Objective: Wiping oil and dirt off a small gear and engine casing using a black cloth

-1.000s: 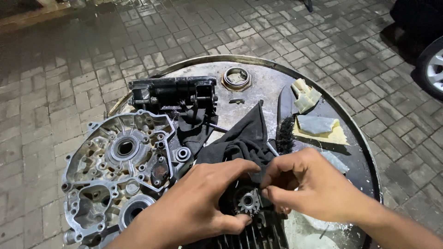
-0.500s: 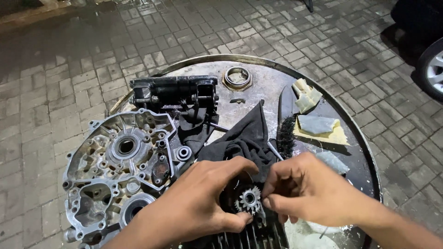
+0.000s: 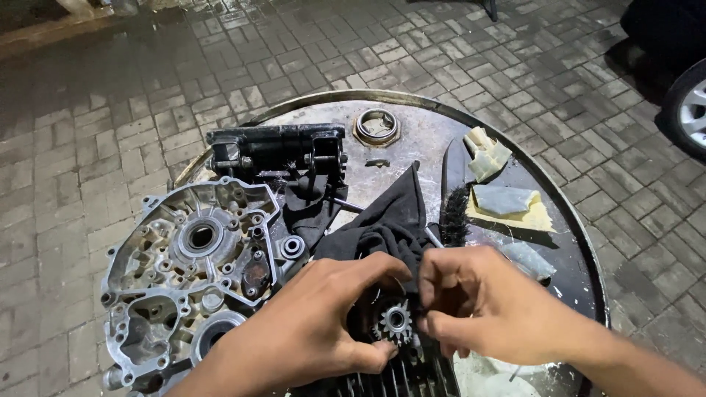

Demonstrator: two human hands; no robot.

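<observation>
My left hand (image 3: pixel 312 327) and my right hand (image 3: pixel 489 305) meet over the near part of a round metal drum top (image 3: pixel 426 143). Between their fingertips sits a small toothed metal gear (image 3: pixel 395 321), gripped from the left by thumb and forefinger and from the right by the fingertips. A black cloth (image 3: pixel 390 220) lies bunched just behind the gear, touching my right fingers. Below the gear a finned dark metal part (image 3: pixel 401 378) shows at the bottom edge, partly hidden by my hands.
A silver engine crankcase half (image 3: pixel 187 272) lies at the left. A black metal part (image 3: pixel 276 151) and a round ring fitting (image 3: pixel 376 126) sit at the back. A black brush (image 3: pixel 454 209) and folded sandpaper pieces (image 3: pixel 507 202) lie to the right. Wet brick paving surrounds the drum; a car wheel (image 3: pixel 690 110) stands at far right.
Both hands have shifted slightly on the gear, the right fingers closing in on its right side. The gear stays in about the same spot.
</observation>
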